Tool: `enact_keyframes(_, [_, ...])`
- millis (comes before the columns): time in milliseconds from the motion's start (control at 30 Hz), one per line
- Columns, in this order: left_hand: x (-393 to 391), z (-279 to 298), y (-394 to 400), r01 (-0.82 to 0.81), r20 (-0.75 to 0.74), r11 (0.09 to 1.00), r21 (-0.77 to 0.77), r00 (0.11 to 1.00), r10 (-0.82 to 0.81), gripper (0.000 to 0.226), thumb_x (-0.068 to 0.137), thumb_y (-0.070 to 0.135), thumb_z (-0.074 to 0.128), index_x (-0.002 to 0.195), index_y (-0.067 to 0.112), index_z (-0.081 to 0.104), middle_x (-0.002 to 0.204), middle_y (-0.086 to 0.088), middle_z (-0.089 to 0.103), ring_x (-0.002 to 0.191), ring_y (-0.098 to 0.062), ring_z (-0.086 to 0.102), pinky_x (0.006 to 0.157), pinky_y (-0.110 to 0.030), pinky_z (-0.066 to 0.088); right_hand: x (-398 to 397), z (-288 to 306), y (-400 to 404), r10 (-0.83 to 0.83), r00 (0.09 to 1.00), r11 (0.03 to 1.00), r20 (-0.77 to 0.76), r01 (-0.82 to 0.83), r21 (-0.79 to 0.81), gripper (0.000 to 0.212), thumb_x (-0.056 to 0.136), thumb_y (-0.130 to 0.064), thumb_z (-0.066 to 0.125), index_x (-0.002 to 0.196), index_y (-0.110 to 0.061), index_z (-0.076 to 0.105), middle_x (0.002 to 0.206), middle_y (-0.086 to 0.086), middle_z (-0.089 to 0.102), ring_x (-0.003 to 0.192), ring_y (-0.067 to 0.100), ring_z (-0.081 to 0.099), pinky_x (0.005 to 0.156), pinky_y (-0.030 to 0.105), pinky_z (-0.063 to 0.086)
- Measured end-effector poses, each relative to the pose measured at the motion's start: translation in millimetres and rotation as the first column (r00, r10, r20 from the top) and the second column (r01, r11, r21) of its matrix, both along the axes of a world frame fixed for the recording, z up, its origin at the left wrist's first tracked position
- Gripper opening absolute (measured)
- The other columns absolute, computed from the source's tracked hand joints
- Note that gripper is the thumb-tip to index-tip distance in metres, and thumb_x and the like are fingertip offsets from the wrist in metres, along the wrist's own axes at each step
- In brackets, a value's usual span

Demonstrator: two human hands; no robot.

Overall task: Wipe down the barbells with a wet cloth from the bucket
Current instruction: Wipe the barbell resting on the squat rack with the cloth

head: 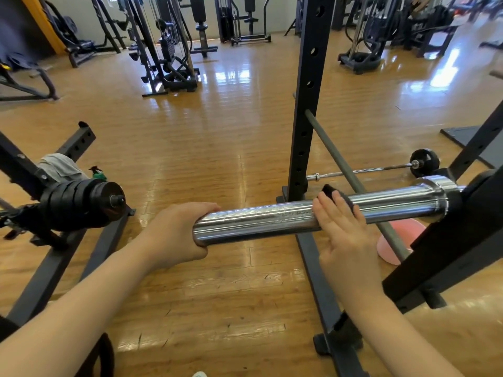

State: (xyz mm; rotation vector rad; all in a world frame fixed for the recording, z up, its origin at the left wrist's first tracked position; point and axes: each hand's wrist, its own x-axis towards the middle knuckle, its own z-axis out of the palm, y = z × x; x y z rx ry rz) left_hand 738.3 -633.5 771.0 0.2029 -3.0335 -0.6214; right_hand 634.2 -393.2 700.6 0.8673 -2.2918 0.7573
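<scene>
While two hands work at it, one chrome barbell sleeve [272, 220] crosses the middle of the frame, its long axis running nearly level from the free end at centre left up slightly to the collar at the right edge, where it meets a black rack arm [446, 246]. The left hand [174, 235] is curled round the free end of the sleeve, gripping it. The right hand [345, 232] lies over the sleeve right of centre with its fingers straight, pressing a dark cloth [337, 195] against the metal; only the cloth's far edge shows beyond the fingertips. One pink bucket [400, 240] sits on the wooden floor [204, 148] below the sleeve at lower right, partly hidden by a thin grey bar [340, 164] that slants from the black upright post [304, 118] down toward the lower right. A second barbell [381, 168], slim and bearing one small black plate, lies on the floor in the right middle. At the left, one stack of black plates [81, 204] sits on a rack, with a grey rag [60, 167] just above it.
</scene>
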Motion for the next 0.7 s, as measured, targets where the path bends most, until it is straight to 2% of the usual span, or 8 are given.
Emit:
enact_keyframes(100, [0,1,1,0.000,0.003,1.000,0.000,1.000,0.000,0.064,0.064,0.012,0.078,0.123,0.028,0.057,0.106,0.014,0.064,0.097,-0.004,0.058,0.085,-0.031,0.050,-10,-1,15,-0.046,0.999,0.997,0.013,0.046,-0.054,0.049,0.081,0.001,0.034,0.126,-0.002,0.053,0.130,0.014,0.056,0.130,0.022,0.038,0.113,0.039,0.018])
enact_keyframes(233, [0,0,0,0.003,-0.005,1.000,0.010,1.000,-0.003,0.061,0.065,0.012,0.078,0.120,0.029,0.058,0.103,0.015,0.065,0.094,-0.002,0.058,0.083,-0.032,0.050,2,0,-9,-0.139,0.990,0.984,0.031,0.142,-0.108,0.051,0.078,0.001,0.033,0.124,0.002,0.056,0.128,0.016,0.056,0.130,0.024,0.039,0.113,0.042,0.019])
enact_keyframes(367, [0,-2,-2,0.006,0.002,1.000,0.012,1.000,-0.006,0.067,0.066,0.014,0.079,0.126,0.030,0.054,0.107,0.016,0.064,0.098,-0.002,0.057,0.086,-0.030,0.050,2,-3,-3,-0.002,1.000,0.999,-0.030,0.001,-0.038,0.050,0.079,0.004,0.037,0.125,0.000,0.055,0.130,0.013,0.054,0.128,0.025,0.042,0.112,0.039,0.020])
enact_keyframes(433, [0,-4,-3,-0.001,0.010,1.000,-0.010,1.000,0.002,0.072,0.066,0.015,0.079,0.131,0.026,0.051,0.117,0.012,0.062,0.108,-0.006,0.056,0.093,-0.028,0.047,-6,-2,9,-0.005,1.000,0.999,-0.007,0.005,-0.048,0.049,0.081,0.000,0.033,0.125,-0.002,0.055,0.130,0.012,0.055,0.129,0.023,0.041,0.113,0.039,0.019])
enact_keyframes(500, [-2,-5,-5,-0.006,0.017,0.999,-0.054,1.000,0.007,0.081,0.067,0.017,0.078,0.139,0.024,0.044,0.134,0.009,0.054,0.127,-0.006,0.045,0.105,-0.024,0.037,-8,-1,7,-0.073,0.997,0.992,0.030,0.076,-0.099,0.051,0.081,-0.003,0.030,0.124,0.000,0.057,0.129,0.014,0.056,0.129,0.024,0.039,0.114,0.037,0.015])
enact_keyframes(567, [-2,-8,-7,-0.001,0.036,0.997,-0.077,0.999,0.004,0.085,0.068,0.018,0.077,0.143,0.024,0.038,0.144,0.009,0.043,0.137,-0.003,0.031,0.111,-0.023,0.027,-1,0,-8,-0.140,0.989,0.982,0.037,0.144,-0.120,0.052,0.078,0.001,0.032,0.125,0.002,0.055,0.130,0.016,0.055,0.130,0.026,0.038,0.114,0.038,0.013])
enact_keyframes(700, [-3,-9,-8,0.015,0.062,0.993,-0.119,0.998,-0.008,0.091,0.070,0.023,0.076,0.147,0.028,0.029,0.151,0.014,0.029,0.137,0.004,0.015,0.114,-0.023,0.020,5,-5,-8,-0.010,0.999,0.999,-0.046,0.008,-0.046,0.055,0.075,0.009,0.043,0.128,-0.002,0.051,0.132,0.012,0.052,0.130,0.023,0.035,0.113,0.039,0.016])
